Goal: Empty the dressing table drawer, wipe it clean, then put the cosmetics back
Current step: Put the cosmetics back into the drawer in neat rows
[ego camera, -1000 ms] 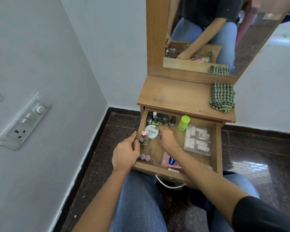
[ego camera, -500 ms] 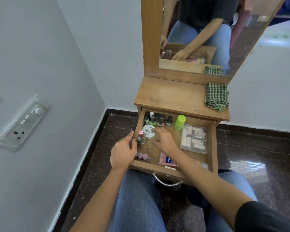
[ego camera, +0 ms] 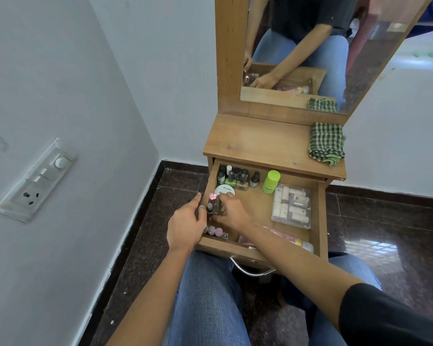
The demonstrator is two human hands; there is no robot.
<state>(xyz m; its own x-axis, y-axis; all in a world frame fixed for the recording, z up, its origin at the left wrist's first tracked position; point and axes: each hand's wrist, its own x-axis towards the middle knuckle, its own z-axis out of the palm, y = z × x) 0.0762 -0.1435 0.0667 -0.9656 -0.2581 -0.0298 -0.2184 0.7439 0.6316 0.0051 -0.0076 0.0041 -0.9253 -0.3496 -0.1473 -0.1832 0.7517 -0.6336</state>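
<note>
The dressing table stands in the corner ahead of you, with its mirror rising from the far edge of the wooden surface. Its drawer is pulled out toward your knees and still holds the cosmetics. Your left hand is on the drawer's left wall, fingers curled over the rim and thumb pointing far along it. Your right hand reaches across into the drawer's left side, fingers bent against a pink-capped bottle; you cannot tell whether they grip it. A folded green checked cloth lies on the right end of the surface. In the drawer's right half sits a clear case of pale tubes, with a lime green bottle upright just beyond its far left corner. A white round tin lies beyond your right fingers, and a row of small nail polish bottles lines the far left corner.
</note>
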